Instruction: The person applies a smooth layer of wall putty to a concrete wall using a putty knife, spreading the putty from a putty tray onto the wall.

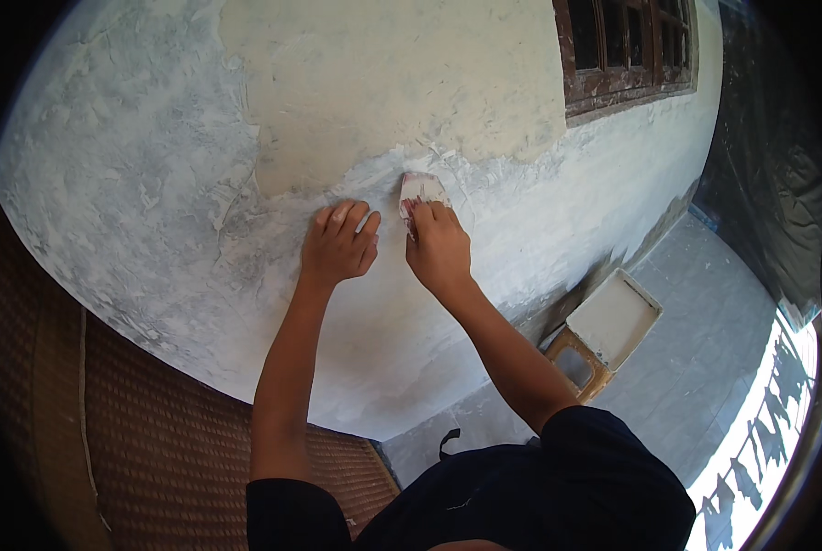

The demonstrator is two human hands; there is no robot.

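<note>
My right hand [440, 246] grips a putty knife [424, 188], its wide pale blade smeared with white filler and reddish marks. The blade lies against the wall [484, 220], at the ragged border between white filler and a cream-coloured patch [383, 92]. To its left, my left hand [340, 243] is close to the wall with fingers curled in. White smears show on its fingertips. Whatever the left palm may hold is hidden.
A shallow tray [616, 317] of pale filler rests on a yellowish stool [587, 372] at the right, on grey floor tiles [673, 340]. A brown-framed window [624, 78] is at upper right. Woven brown matting [172, 413] borders the lower left. Dark sheeting [765, 165] hangs at far right.
</note>
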